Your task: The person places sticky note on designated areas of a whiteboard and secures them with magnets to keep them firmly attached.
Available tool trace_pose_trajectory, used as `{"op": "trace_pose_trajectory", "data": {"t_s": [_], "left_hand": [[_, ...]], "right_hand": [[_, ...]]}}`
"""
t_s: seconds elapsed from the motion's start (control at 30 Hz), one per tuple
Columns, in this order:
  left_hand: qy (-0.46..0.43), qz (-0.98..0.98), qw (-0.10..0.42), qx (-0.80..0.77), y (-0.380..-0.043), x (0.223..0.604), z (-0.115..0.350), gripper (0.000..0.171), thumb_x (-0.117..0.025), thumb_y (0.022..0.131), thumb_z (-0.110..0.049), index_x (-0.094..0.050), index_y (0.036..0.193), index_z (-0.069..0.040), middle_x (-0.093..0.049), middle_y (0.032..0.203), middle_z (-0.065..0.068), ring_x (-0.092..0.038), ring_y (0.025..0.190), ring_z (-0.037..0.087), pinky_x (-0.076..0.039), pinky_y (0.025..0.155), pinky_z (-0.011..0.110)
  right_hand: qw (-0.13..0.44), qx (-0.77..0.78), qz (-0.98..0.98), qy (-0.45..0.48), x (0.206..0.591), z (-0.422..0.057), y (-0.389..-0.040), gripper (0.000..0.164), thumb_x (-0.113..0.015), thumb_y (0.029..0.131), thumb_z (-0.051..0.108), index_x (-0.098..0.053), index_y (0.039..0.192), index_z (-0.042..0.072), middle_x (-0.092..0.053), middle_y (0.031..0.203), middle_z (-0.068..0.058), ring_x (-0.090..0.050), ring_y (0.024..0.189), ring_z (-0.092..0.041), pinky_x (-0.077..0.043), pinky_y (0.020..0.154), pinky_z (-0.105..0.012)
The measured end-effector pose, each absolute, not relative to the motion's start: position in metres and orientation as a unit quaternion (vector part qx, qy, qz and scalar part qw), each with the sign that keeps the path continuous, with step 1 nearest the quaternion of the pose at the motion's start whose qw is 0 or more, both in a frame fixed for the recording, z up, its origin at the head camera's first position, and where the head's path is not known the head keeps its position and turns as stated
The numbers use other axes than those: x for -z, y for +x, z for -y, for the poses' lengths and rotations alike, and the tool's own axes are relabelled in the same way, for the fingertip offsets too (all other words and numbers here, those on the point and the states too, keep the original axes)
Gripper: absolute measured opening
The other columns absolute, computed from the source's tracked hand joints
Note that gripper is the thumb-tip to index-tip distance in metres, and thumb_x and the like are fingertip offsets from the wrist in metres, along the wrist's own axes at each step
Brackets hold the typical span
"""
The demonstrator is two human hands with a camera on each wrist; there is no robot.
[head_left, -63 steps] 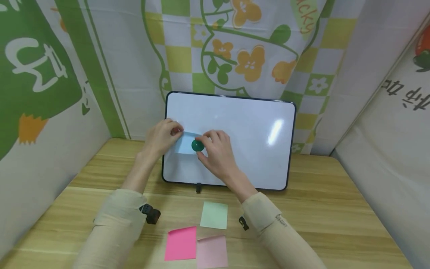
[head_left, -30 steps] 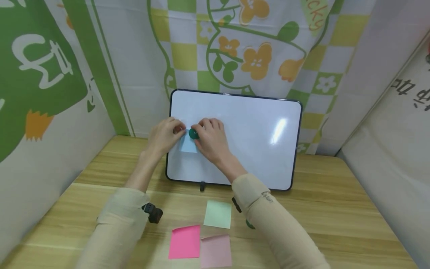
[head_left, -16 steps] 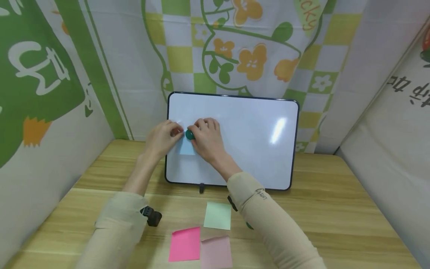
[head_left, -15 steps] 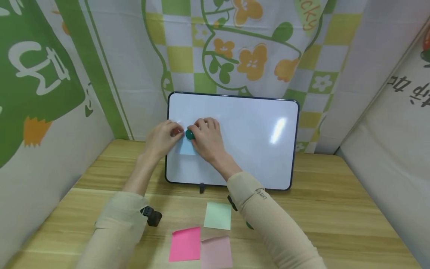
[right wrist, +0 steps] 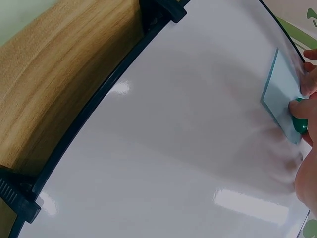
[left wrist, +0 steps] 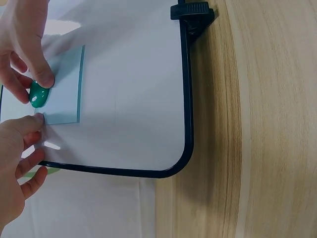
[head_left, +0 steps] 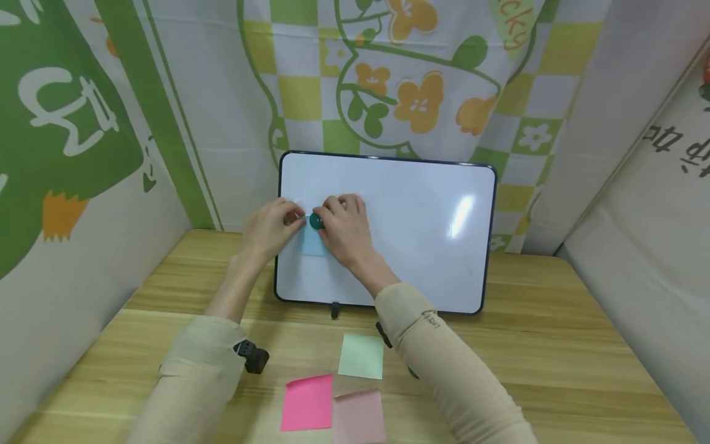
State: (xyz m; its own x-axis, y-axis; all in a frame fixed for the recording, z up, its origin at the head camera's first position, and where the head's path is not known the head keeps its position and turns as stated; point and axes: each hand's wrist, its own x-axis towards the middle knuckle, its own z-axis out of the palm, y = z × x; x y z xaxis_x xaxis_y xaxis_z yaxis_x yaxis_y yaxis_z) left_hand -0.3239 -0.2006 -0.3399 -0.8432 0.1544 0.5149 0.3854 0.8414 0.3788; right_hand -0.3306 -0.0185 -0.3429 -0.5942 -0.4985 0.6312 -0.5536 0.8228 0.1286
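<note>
A light blue sticky note (head_left: 313,245) lies against the left part of a black-framed whiteboard (head_left: 416,246). My left hand (head_left: 272,228) pinches its upper left corner with thumb and finger. Between the thumb and fingers of my right hand (head_left: 346,231) is a round green magnet (head_left: 316,221), held at the note's top edge. The left wrist view shows the magnet (left wrist: 38,94) over the note's border, close to the left fingertips. In the right wrist view, the right hand partly covers the magnet (right wrist: 300,121), and the note (right wrist: 282,89) shows beside it.
On the wooden table (head_left: 549,345) lie a bright pink sticky note (head_left: 307,404), a pale pink one (head_left: 359,419) and a pale green one (head_left: 361,356). A green object (head_left: 413,372) is mostly hidden by the right forearm. Black feet (head_left: 335,310) support the board. Printed cloth (head_left: 310,98) hangs behind.
My right hand has moved up and left with the magnet, from the note's right side to its top edge. In the last half second, both hands have stayed nearly still.
</note>
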Motion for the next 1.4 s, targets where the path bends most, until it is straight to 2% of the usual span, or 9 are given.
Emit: {"op": "trace_pose_trajectory", "data": {"t_s": [0.43,0.9,1.17,1.4], "left_hand": [[-0.145,0.929,0.238,0.244,-0.323,0.34,0.2,0.015,-0.07,0.093,-0.018,-0.072,0.103,-0.008,-0.068,0.094,0.009,-0.062,0.082,0.024,-0.05,0.069,0.038],[-0.168,0.917,0.263,0.248,-0.319,0.348,0.197,0.022,-0.068,0.095,-0.021,-0.069,0.112,-0.007,-0.069,0.091,0.009,-0.062,0.08,0.022,-0.052,0.068,0.036],[-0.184,0.909,0.281,0.247,-0.317,0.35,0.197,0.022,-0.068,0.095,-0.022,-0.07,0.11,-0.007,-0.069,0.088,0.008,-0.062,0.076,0.021,-0.05,0.064,0.033],[-0.192,0.907,0.283,0.245,-0.312,0.352,0.196,0.022,-0.069,0.094,-0.022,-0.07,0.111,-0.007,-0.069,0.086,0.007,-0.063,0.074,0.021,-0.051,0.062,0.032]], "right_hand": [[0.34,-0.049,0.892,0.292,0.344,0.018,-0.328,0.03,-0.069,0.093,0.028,-0.069,0.122,0.018,-0.065,0.117,-0.001,-0.052,0.117,-0.026,-0.036,0.108,-0.045],[0.328,-0.121,0.891,0.29,0.353,0.004,-0.318,0.04,-0.075,0.088,0.03,-0.067,0.124,0.015,-0.062,0.121,-0.006,-0.05,0.12,-0.028,-0.034,0.111,-0.044],[0.321,-0.134,0.892,0.288,0.353,-0.003,-0.313,0.044,-0.077,0.087,0.032,-0.066,0.126,0.014,-0.059,0.126,-0.006,-0.049,0.127,-0.028,-0.029,0.117,-0.055],[0.305,-0.139,0.901,0.275,0.353,-0.009,-0.307,0.048,-0.075,0.088,0.036,-0.063,0.129,0.014,-0.058,0.13,-0.007,-0.047,0.131,-0.027,-0.027,0.118,-0.057]]}}
